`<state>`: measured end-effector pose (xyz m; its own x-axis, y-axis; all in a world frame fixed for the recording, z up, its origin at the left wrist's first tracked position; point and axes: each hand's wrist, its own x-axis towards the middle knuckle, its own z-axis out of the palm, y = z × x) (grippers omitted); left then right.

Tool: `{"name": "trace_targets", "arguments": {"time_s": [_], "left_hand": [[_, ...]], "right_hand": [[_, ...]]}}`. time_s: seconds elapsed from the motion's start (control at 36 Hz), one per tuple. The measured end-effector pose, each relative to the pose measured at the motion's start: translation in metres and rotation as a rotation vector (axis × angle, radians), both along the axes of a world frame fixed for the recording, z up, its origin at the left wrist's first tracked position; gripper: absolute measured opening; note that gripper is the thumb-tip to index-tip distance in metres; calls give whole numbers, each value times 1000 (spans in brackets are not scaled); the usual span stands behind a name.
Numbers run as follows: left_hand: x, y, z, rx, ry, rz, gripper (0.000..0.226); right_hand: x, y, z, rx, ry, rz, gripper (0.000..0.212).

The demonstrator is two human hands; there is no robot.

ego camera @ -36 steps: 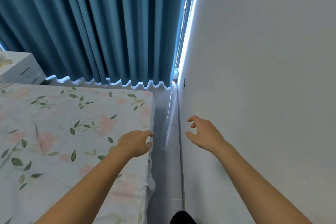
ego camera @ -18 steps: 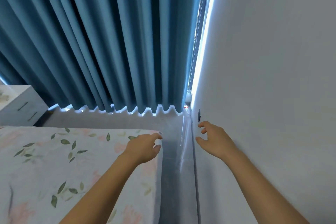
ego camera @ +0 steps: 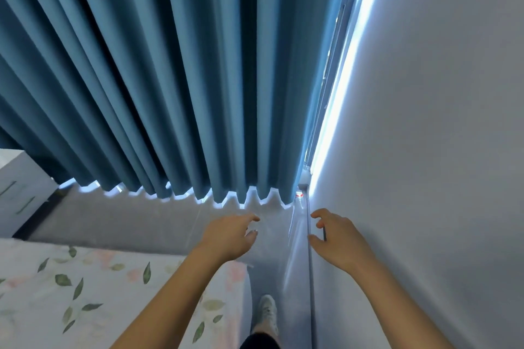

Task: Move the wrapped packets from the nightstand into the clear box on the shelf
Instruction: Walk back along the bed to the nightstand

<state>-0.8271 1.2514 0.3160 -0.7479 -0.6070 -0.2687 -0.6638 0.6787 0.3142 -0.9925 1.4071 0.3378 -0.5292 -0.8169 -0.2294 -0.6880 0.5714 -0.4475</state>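
My left hand hangs in front of me over the floor past the bed's corner, fingers loosely curled and holding nothing. My right hand is held out close to the white wall, fingers also loosely curled and empty. A white nightstand with drawer handles shows at the far left edge; its top is cut off by the frame. No wrapped packets, clear box or shelf are in view.
Blue curtains hang ahead down to the grey floor. A bed with a floral sheet fills the lower left. The white wall runs along the right. My foot in a light shoe stands in the narrow aisle.
The view has moved forward along the aisle and tilted up. The bed has slid down and left in the frame, and the curtains are nearer. Both hands stay empty.
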Motion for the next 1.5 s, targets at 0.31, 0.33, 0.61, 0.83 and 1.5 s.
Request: {"name": "trace_targets", "arguments": {"time_s": [0.31, 0.33, 0.61, 0.83, 1.5], "left_hand": [[-100, -233, -16, 53, 48, 226, 37], [-103, -250, -13, 48, 47, 250, 36], [-94, -411, 6, 22, 28, 509, 36], [-56, -520, 3, -9, -58, 741, 38], [200, -658, -17, 94, -173, 1407, 39]], "right_hand": [[-120, -275, 9, -9, 94, 204, 45], [-126, -298, 12, -13, 104, 233, 45], [-144, -509, 26, 16, 115, 515, 47], [-128, -669, 26, -8, 177, 769, 45], [181, -986, -33, 111, 185, 1542, 43]]}}
